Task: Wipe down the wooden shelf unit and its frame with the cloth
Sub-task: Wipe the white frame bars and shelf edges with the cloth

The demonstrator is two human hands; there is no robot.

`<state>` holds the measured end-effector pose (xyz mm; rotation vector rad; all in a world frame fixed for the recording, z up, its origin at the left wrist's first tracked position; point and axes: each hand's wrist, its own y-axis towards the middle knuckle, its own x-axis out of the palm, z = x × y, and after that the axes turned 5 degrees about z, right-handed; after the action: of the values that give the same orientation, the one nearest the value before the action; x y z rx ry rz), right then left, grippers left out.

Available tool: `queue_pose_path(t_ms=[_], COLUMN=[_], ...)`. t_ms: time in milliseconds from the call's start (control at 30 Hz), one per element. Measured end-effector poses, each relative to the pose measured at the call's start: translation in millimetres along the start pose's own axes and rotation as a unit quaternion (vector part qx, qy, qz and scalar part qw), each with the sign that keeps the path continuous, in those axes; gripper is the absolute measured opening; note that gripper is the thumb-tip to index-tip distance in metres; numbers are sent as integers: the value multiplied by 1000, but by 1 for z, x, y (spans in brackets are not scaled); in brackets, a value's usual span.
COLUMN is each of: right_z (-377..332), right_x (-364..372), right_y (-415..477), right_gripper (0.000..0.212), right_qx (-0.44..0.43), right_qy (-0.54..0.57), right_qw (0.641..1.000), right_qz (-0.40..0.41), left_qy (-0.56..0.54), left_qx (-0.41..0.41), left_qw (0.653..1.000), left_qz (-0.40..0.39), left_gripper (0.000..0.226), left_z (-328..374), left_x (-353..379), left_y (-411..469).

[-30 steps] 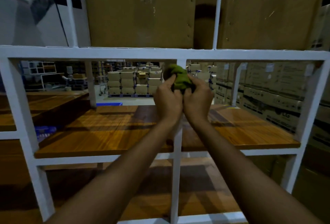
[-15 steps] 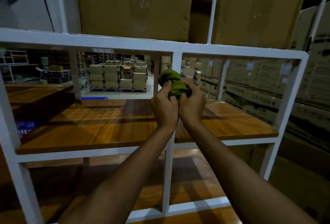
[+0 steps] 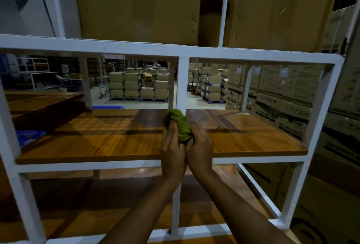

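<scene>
At the far left a white post of the frame (image 3: 9, 127) runs down past the shelf (image 3: 97, 142), a glossy wooden board set in the frame's middle level. A blue crate (image 3: 29, 136) shows behind that post. Further back, through the open frame, stacked boxes (image 3: 138, 86) stand on pallets on the warehouse floor. Above, a large carton (image 3: 136, 4) sits on the frame's top bar. A lower shelf (image 3: 116, 204) lies in shadow beneath the first one. Near the middle, the left hand (image 3: 172, 154) reaches in from below with its fingers curled round the left side of the cloth (image 3: 181, 125). The cloth is a bunched green wad held in front of the centre post (image 3: 182, 84), just where that post meets the shelf's front edge. Whether the cloth wraps round the post or only presses against it cannot be told, since the hands hide the joint. The right hand (image 3: 200, 150) touches the left and closes on the cloth's lower right part; it is blurred, so its fingers are not clear. Right of it, the shelf runs on to the frame's right post (image 3: 319, 107), with printed cartons (image 3: 282, 97) stacked behind it.
</scene>
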<state>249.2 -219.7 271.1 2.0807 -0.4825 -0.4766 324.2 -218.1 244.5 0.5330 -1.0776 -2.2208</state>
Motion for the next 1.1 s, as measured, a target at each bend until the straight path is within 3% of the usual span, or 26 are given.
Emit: queue_pose_path(t_ms=[100,200,300,400,500,633,867,1000,1100], right_z=[20,32,38,54,70,81,87,93,87], right_x=[-11,-15,-16,-21,-36,-43,-66,-76,-76], right_y=[-25,-32,-34,-51,-67,-75,-61,-43,-32], right_gripper=[35,46,44,37,40,42,46,42,45], right_qx=[-42,-62,-77,-173,-243,-250,-135,-102,-58], right_qy=[-12,-29,-15,-47,-98,-150,-156,-159,-163], right_qw=[994,987,988,980,961,949,974,981,983], right_qz=[-95,-143,-137,-82,-90,-116,-90,-49,-68], left_qy=[192,273,332,374,410,378,384,280,252], left_qx=[66,73,102,162,178,194,208,152,144], left_qw=[979,959,937,912,889,893,870,904,906], left_qz=[1,-14,-15,-41,-102,-149,-229,-285,-308], left_gripper=[78,85,74,68,66,67,52,52,43], left_z=[-26,-35,-37,-47,-50,-28,12,22,23], left_x=[9,14,12,6,-6,-11,15,38,45], left_y=[-32,-44,-46,-65,-77,-67,-27,-15,-7])
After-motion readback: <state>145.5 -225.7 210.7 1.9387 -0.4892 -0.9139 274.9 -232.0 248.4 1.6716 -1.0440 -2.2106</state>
